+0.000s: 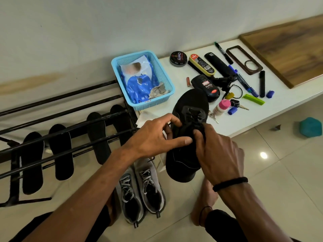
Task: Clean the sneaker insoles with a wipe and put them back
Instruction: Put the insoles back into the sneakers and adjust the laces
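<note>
With both hands on the black sneaker (187,135) at the shelf's (183,55) six o'clock edge, my right hand (216,154) pinches the tongue, my left hand (157,135) pinches the collar, and I should spread the mouth wide for an insole (61,151).

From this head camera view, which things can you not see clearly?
- Inside of the black sneaker: the left hand and right hand cover its opening, so an insole inside cannot be confirmed.
- Wipe packet: the blue basket wall hides its lower part; print too small.
- Insoles on the rack: bars cross them.
- Teal object: cut by the right edge.
</note>
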